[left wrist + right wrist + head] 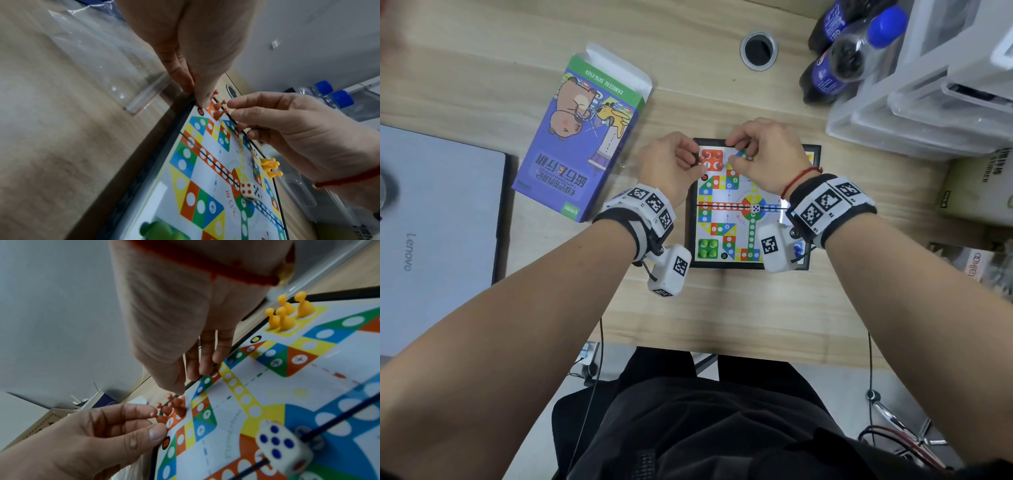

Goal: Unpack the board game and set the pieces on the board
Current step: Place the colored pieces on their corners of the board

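The game board (722, 209) lies open on the desk. Orange pawns (711, 160) stand in its far-left corner, green pawns (707, 248) near left, yellow pawns (287, 313) far right. A white die (755, 208) sits near the centre fold. My left hand (697, 161) is at the orange corner. In the right wrist view its thumb and forefinger pinch one orange pawn (160, 417). My right hand (736, 147) hovers just right of the orange group (219, 108). Its fingers (232, 104) are loosely curled close to the pawn heads and hold nothing.
The purple game box (582, 137) lies open at the left, with a clear zip bag (102, 56) beside the board. A laptop (438, 233) is far left. Bottles (849, 51), plastic bins (928, 96) and a carton (979, 192) crowd the right. A cable hole (758, 50) is behind.
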